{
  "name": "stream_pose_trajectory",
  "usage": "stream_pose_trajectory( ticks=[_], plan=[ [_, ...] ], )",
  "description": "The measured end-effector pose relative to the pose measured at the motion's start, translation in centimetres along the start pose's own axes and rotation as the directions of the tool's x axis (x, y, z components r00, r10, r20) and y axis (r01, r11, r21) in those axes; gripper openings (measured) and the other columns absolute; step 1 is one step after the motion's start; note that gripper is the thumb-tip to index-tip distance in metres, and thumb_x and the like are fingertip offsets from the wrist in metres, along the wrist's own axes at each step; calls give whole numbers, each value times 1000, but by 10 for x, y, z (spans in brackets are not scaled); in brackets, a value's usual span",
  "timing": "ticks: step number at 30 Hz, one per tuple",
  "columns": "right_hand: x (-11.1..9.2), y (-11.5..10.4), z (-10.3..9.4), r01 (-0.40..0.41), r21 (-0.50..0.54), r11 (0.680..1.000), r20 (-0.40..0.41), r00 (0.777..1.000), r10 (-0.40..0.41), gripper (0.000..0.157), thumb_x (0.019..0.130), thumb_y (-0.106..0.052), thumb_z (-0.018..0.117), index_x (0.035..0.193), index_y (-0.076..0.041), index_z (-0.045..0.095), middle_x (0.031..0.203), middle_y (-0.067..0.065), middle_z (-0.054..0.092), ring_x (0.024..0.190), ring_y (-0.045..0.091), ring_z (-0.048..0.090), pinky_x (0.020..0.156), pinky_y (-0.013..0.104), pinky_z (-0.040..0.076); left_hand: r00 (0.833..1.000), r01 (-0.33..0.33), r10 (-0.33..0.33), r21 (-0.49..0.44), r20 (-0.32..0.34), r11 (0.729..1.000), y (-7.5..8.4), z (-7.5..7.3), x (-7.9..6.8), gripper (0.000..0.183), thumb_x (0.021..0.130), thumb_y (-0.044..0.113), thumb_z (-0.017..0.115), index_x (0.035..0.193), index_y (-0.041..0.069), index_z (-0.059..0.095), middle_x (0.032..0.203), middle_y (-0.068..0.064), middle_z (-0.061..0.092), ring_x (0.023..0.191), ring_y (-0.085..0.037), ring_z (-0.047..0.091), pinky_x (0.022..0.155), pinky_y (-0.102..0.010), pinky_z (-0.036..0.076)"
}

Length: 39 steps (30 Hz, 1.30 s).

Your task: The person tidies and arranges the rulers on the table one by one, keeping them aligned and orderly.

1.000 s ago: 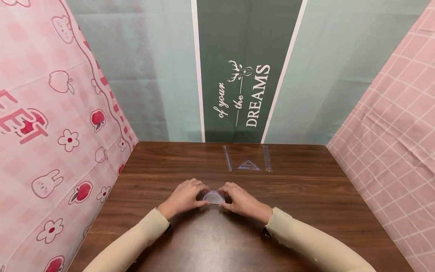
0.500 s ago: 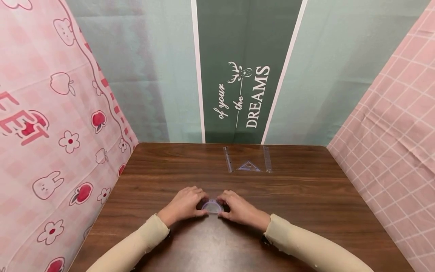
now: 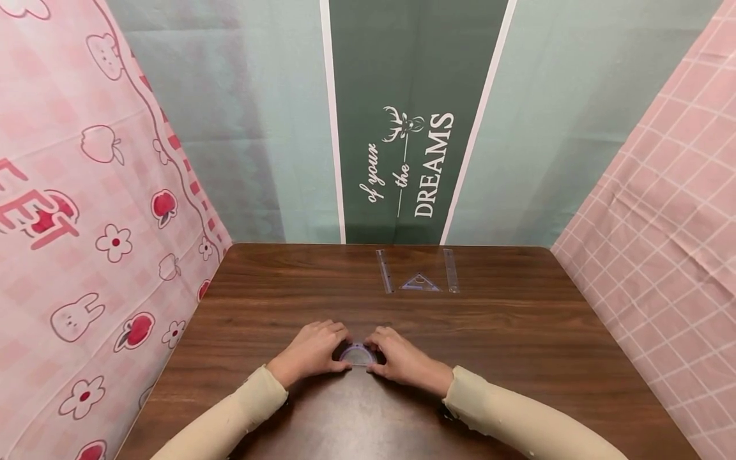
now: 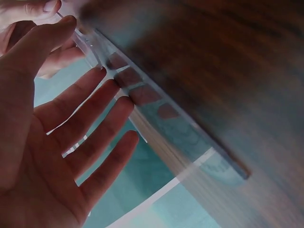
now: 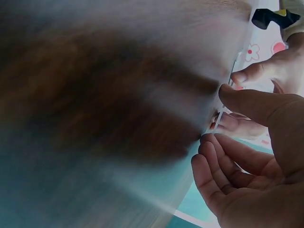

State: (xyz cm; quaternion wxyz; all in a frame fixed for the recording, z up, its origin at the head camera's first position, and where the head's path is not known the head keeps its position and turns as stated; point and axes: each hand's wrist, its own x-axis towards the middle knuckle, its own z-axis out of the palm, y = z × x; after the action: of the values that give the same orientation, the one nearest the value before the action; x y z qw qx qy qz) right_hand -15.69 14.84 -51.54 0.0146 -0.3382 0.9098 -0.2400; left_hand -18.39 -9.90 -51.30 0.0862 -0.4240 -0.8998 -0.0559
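A clear protractor (image 3: 359, 355) with a purple arc lies between my two hands in the head view, its straight edge toward me. My left hand (image 3: 313, 348) pinches its left end between thumb and fingers. At the right end, my right hand (image 3: 405, 356) pinches it the same way. The left wrist view shows the left hand (image 4: 61, 128) with its other fingers spread and fairly straight along the tabletop. In the right wrist view, the protractor (image 5: 219, 121) appears edge-on beside the right hand (image 5: 266, 147), whose fingers are bent. Parts of its ends are hidden by fingers.
Farther back on the brown wooden table (image 3: 276, 275) lie a clear ruler (image 3: 384, 271), a clear set square (image 3: 420, 283) and another clear ruler (image 3: 452, 271). Printed cloths hang behind the table and on both sides.
Both hands have drawn the protractor a short way toward me across the table, mostly in the first half second. The rulers and set square have stayed in place.
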Motion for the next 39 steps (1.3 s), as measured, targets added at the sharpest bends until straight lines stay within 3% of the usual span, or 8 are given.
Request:
stream_pose_trajectory(
  ticks=[13, 39],
  plan=[
    [1, -1, 3, -5, -13, 1000, -8, 1000, 5, 35, 88, -16, 90, 114, -2, 71, 100, 4, 61, 93, 14, 54, 82, 30, 51, 1000, -14, 15, 32, -24, 999, 0, 1, 0, 41, 83, 51, 90, 104, 19, 76, 100, 6, 70, 91, -16, 69, 77, -34, 59],
    [1, -2, 3, -17, -25, 1000, 16, 1000, 17, 35, 90, -16, 89, 117, -3, 70, 103, 4, 60, 96, 14, 54, 83, 31, 51, 1000, 15, -15, -6, 23, 1000, 0, 0, -3, 43, 87, 53, 88, 109, 19, 75, 104, 5, 70, 94, -15, 69, 78, -33, 60]
  ],
)
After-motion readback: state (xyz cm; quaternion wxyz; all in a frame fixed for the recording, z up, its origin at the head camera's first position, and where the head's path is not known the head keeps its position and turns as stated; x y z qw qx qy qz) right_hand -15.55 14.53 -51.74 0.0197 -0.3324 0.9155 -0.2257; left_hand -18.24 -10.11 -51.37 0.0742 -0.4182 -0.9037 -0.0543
